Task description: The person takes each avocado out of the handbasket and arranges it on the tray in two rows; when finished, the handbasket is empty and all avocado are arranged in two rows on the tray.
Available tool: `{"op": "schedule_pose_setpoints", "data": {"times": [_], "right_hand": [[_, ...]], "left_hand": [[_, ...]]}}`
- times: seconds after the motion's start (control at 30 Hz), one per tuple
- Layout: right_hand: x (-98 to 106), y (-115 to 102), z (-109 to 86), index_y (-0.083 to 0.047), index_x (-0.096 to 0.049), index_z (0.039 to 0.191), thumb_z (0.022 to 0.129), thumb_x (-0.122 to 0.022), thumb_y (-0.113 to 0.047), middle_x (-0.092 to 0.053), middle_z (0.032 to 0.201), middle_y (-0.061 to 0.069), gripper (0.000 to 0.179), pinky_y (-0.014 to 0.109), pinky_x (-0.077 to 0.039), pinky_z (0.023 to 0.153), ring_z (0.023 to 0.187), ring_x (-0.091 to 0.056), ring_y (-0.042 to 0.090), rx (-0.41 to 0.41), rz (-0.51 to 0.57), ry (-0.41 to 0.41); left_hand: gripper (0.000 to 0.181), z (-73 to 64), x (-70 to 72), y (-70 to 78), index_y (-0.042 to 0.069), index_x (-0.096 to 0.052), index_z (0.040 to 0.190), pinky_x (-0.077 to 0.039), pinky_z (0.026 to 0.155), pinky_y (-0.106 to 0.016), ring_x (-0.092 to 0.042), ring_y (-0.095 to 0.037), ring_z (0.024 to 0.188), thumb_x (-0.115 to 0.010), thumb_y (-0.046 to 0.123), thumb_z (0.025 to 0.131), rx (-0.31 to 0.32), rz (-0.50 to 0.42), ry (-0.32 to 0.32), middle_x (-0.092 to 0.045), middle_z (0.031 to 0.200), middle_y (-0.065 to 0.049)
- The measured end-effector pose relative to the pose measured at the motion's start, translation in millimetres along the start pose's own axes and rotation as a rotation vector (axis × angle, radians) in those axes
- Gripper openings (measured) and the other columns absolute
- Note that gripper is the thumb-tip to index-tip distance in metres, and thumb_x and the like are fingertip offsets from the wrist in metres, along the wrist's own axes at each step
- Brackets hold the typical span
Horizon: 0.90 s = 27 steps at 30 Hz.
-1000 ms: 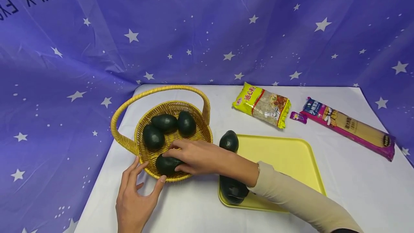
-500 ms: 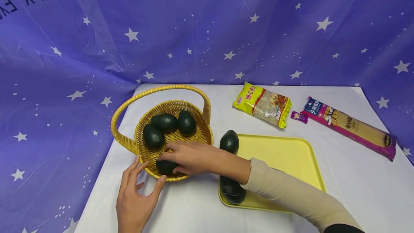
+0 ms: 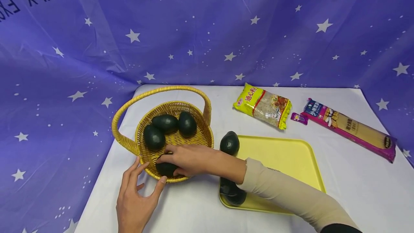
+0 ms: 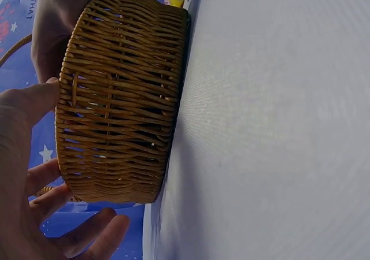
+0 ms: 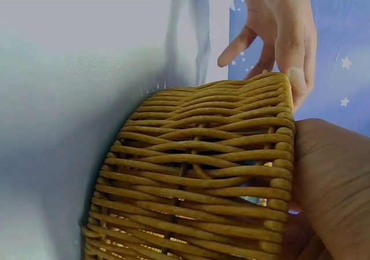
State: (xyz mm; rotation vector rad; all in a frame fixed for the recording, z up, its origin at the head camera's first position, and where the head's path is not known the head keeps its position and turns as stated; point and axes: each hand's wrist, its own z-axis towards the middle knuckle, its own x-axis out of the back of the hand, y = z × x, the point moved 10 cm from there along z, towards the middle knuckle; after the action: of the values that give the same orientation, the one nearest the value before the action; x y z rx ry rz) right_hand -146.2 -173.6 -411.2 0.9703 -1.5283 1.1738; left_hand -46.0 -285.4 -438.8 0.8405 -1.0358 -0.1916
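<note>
In the head view, my right hand (image 3: 191, 159) reaches into a yellow wicker basket (image 3: 211, 136), its fingers and thumb around a dark green avocado (image 3: 165, 169) near the front rim. The hand covers part of that avocado. Behind it in the basket lie three more: a left avocado (image 3: 153, 137), a middle avocado (image 3: 165, 123) and a right avocado (image 3: 187, 123). My left hand (image 3: 137, 199) has its fingers spread, thumb and fingertips touching the front left rim. The left wrist view shows the thumb against the woven wall (image 4: 121, 104); the avocados are hidden there.
A yellow tray (image 3: 278, 154) sits right of the basket, with an avocado (image 3: 230, 143) at its far left corner and dark avocados (image 3: 233, 193) partly behind my forearm. Farther back lie a yellow pasta bag (image 3: 263, 105), a small purple packet (image 3: 299, 118) and a long noodle pack (image 3: 350, 128).
My right hand and forearm have shifted slightly left, with the hand still on the same avocado. The left hand and the basket have stayed in place.
</note>
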Motion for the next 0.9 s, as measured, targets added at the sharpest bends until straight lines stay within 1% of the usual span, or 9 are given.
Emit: {"op": "schedule_pose_setpoints", "data": {"times": [0.17, 0.23, 0.4, 0.6, 0.77, 0.9], "right_hand": [[-2, 2, 0.1, -0.026, -0.057, 0.153, 0.1, -0.08, -0.029, -0.058, 0.145, 0.003, 0.057, 0.019, -0.059, 0.089, 0.093, -0.071, 0.009, -0.007, 0.035, -0.015], [-2, 2, 0.3, -0.026, -0.057, 0.152, 0.1, -0.08, -0.028, -0.058, 0.144, 0.003, 0.057, 0.019, -0.059, 0.087, 0.092, -0.071, 0.008, -0.001, 0.037, -0.018], [-1, 3, -0.3, -0.026, -0.056, 0.152, 0.101, -0.079, -0.028, -0.058, 0.143, 0.003, 0.056, 0.018, -0.058, 0.085, 0.093, -0.071, 0.009, 0.007, 0.023, -0.018], [4, 7, -4.6, -0.028, -0.055, 0.153, 0.101, -0.079, -0.028, -0.057, 0.144, 0.003, 0.057, 0.019, -0.059, 0.081, 0.092, -0.071, 0.01, -0.018, -0.002, -0.002], [14, 9, -9.8, -0.027, -0.054, 0.154, 0.101, -0.079, -0.028, -0.058, 0.144, 0.004, 0.058, 0.02, -0.059, 0.082, 0.097, -0.071, 0.012, -0.024, -0.015, 0.022], [23, 9, -14.0, -0.026, -0.054, 0.154, 0.101, -0.079, -0.026, -0.059, 0.142, 0.005, 0.058, 0.021, -0.059, 0.087, 0.108, -0.07, 0.015, -0.014, -0.02, 0.052]], "left_hand": [[0.066, 0.2, -0.3, -0.3, 0.02, -0.071, 0.137, -0.039, 0.082, 0.004, -0.063, -0.028, 0.135, -0.097, 0.041, 0.08, 0.003, 0.0, 0.002, -0.053, 0.161, 0.004], [0.067, 0.4, -0.9, -0.4, 0.02, -0.071, 0.137, -0.038, 0.082, 0.004, -0.063, -0.028, 0.135, -0.097, 0.042, 0.08, 0.008, 0.002, -0.002, -0.053, 0.161, 0.004], [0.067, 0.8, -2.0, -1.1, 0.02, -0.07, 0.138, -0.038, 0.082, 0.004, -0.062, -0.027, 0.136, -0.096, 0.045, 0.082, 0.024, 0.009, -0.015, -0.052, 0.162, 0.005], [0.066, -0.2, -1.0, -0.4, 0.02, -0.07, 0.138, -0.038, 0.083, 0.005, -0.062, -0.028, 0.135, -0.096, 0.043, 0.082, 0.021, 0.003, -0.012, -0.052, 0.161, 0.005], [0.066, -0.7, -0.8, 0.4, 0.02, -0.07, 0.138, -0.037, 0.082, 0.005, -0.063, -0.029, 0.135, -0.097, 0.041, 0.081, 0.018, 0.003, -0.012, -0.052, 0.161, 0.004], [0.066, -0.1, -1.2, 0.3, 0.02, -0.07, 0.138, -0.037, 0.083, 0.005, -0.062, -0.029, 0.136, -0.097, 0.041, 0.081, 0.022, 0.001, -0.015, -0.052, 0.161, 0.004]]}}
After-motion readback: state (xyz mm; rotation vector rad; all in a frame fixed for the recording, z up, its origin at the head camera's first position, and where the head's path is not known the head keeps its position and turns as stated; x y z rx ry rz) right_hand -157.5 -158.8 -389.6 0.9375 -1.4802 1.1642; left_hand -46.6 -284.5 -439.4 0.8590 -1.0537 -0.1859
